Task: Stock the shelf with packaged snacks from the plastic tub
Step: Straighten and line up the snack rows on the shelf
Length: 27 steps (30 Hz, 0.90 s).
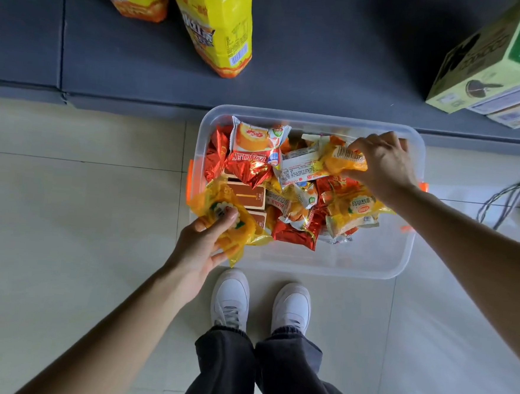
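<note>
The clear plastic tub sits on the floor, right up against the dark grey shelf. It holds lots of snack packets. The left hand curls round a see-through yellow packet at the tub's near left corner. The right hand pinches a yellow barcode packet at the far right. Two tall yellow bags stand on the shelf.

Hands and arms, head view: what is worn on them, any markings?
Left hand and right hand are bare: no gloves, rings, watch or bands visible. Left forearm and right forearm are uncovered to the frame edge: no sleeves, no markings that show.
</note>
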### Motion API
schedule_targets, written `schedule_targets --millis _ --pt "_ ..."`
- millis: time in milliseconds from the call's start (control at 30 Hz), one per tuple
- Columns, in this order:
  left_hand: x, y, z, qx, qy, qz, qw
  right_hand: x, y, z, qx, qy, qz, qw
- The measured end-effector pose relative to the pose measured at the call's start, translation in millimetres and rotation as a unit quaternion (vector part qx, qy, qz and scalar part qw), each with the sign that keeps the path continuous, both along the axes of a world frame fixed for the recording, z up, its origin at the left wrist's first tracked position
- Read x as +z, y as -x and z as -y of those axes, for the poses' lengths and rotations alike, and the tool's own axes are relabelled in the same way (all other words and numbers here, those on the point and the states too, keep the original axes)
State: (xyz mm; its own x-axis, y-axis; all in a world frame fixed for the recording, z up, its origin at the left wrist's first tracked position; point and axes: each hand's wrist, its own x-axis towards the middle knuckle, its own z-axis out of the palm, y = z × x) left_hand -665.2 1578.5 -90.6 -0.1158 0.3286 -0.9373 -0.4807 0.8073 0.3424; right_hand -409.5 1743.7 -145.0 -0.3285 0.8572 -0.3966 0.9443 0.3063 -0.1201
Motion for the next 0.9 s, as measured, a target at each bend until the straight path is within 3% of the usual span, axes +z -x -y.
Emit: schedule_targets --millis 167,267,333,433,500,600,767,800,900 --pt "21 -3 1 0.027 -0.012 -0.026 0.999 32 8 7 -0.116 0.092 -0.081 0.986" --pt "44 -5 1 0.040 -0.033 -0.042 0.998 72 20 21 -0.216 0.185 -0.196 0.938" --pt "65 -5 2 0.049 -0.060 -0.058 0.995 104 28 35 -0.301 0.293 -0.313 0.852" --pt "103 -2 7 0.065 -0.097 -0.080 0.990 156 42 55 -0.351 0.423 -0.475 0.687" --pt "131 -1 12 0.082 -0.115 -0.092 0.986 189 56 69 -0.376 0.478 -0.541 0.581" --pt "171 2 16 0.129 -0.134 -0.107 0.977 228 77 87 -0.413 0.518 -0.584 0.470" --pt "242 9 16 0.197 -0.173 -0.125 0.957 295 105 93 -0.393 0.561 -0.611 0.397" --pt "257 10 15 0.218 -0.177 -0.132 0.951 308 109 91 -0.378 0.563 -0.616 0.400" --pt "303 15 14 0.279 -0.192 -0.145 0.930 352 119 84 -0.311 0.561 -0.593 0.486"
